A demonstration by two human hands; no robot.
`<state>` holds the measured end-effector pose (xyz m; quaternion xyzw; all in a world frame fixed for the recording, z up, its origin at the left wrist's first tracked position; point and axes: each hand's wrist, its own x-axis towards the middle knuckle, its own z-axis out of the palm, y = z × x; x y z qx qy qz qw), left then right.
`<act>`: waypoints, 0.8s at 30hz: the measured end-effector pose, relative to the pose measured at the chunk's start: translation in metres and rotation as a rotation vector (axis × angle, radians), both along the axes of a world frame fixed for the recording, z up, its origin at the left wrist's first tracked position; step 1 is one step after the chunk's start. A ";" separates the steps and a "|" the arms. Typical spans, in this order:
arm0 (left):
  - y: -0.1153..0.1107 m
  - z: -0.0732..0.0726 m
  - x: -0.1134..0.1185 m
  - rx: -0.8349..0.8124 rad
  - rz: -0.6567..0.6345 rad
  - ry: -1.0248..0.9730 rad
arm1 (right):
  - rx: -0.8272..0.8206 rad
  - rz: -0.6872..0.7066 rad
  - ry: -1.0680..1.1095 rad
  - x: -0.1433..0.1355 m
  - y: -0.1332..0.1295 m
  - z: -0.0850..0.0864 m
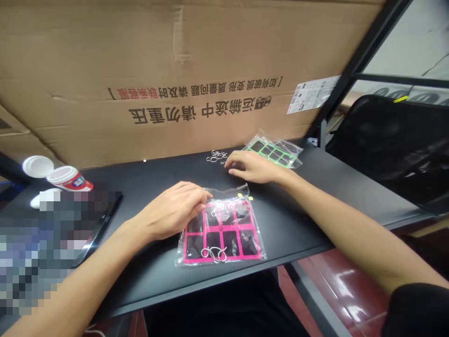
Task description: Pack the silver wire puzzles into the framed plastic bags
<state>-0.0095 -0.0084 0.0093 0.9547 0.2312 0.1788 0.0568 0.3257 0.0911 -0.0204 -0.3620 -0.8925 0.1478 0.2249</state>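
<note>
A clear plastic bag with a pink grid on a dark ground lies near the table's front edge, silver wire pieces showing at its lower part. My left hand pinches the bag's upper left edge, fingers curled together. Farther back, my right hand hovers low over the table with curled fingers, beside a small heap of silver wire rings; its fingertips are near the heap, thumb and forefinger apart, nothing visible between them. Behind that hand lies a second clear bag with a green grid, partly hidden by it.
An open white and red tub stands at the left, near a pixelated device. A large cardboard sheet rises behind the black table. Two small yellow dots show by the pink bag's top right. A black chair stands at right.
</note>
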 end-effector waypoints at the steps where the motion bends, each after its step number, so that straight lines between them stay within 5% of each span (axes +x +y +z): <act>1: 0.000 0.002 -0.001 0.085 -0.034 -0.053 | 0.090 -0.046 -0.019 0.003 0.004 -0.003; 7: -0.003 0.008 0.000 0.322 -0.096 -0.132 | 0.239 -0.198 -0.130 0.017 0.026 -0.029; 12: -0.002 -0.004 0.007 0.194 -0.086 -0.031 | 0.180 -0.187 -0.180 0.012 0.029 -0.034; 18: -0.005 -0.003 0.008 0.004 -0.033 0.011 | 0.117 -0.204 -0.178 0.009 0.024 -0.022; 24: -0.009 -0.002 0.007 -0.179 0.087 0.112 | -0.095 -0.215 0.104 0.004 0.008 -0.007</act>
